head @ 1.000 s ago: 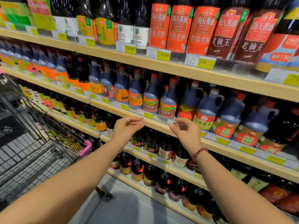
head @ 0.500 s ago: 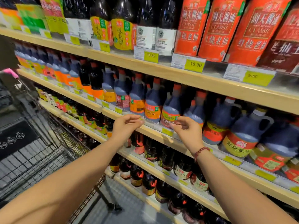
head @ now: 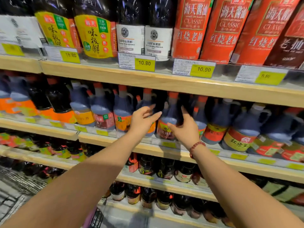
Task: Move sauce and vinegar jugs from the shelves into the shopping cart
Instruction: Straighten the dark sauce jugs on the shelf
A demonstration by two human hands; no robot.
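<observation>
Half a second ago both hands hovered low, at the price-tag rail of the second shelf; now they have risen to the jugs themselves, and the camera has drawn closer, so the cart fills less of the lower left. The left hand [head: 142, 120] is spread wide, fingers extended toward the shoulder of a dark sauce jug with an orange cap [head: 146, 102], holding nothing. The right hand [head: 185, 127], a red bead bracelet [head: 195, 146] on its wrist, is also open, thumb and fingers parted around the side of the neighbouring soy sauce jug [head: 167, 122]; whether skin actually touches plastic cannot be told through the motion blur.

That jug stands upright at the front of the second shelf [head: 164, 146], touching its neighbours in a close row. Along this row roughly a dozen handled jugs show at the front (those behind blur together and cannot be counted). On the top shelf [head: 105, 74] stand three red-labelled bottles marked CLASSIC [head: 190, 28], two white-labelled bottles [head: 130, 38] and two yellow-labelled ones [head: 94, 36]. Four yellow price tags are readable or nearly so, among them 10.80 [head: 144, 64] and 10.90 [head: 203, 69].

The shelving is pale wood with clear plastic tag rails, four tiers visible, in a supermarket aisle. A wire shopping cart [head: 14, 186] sits at the lower left, near the person's left forearm.
</observation>
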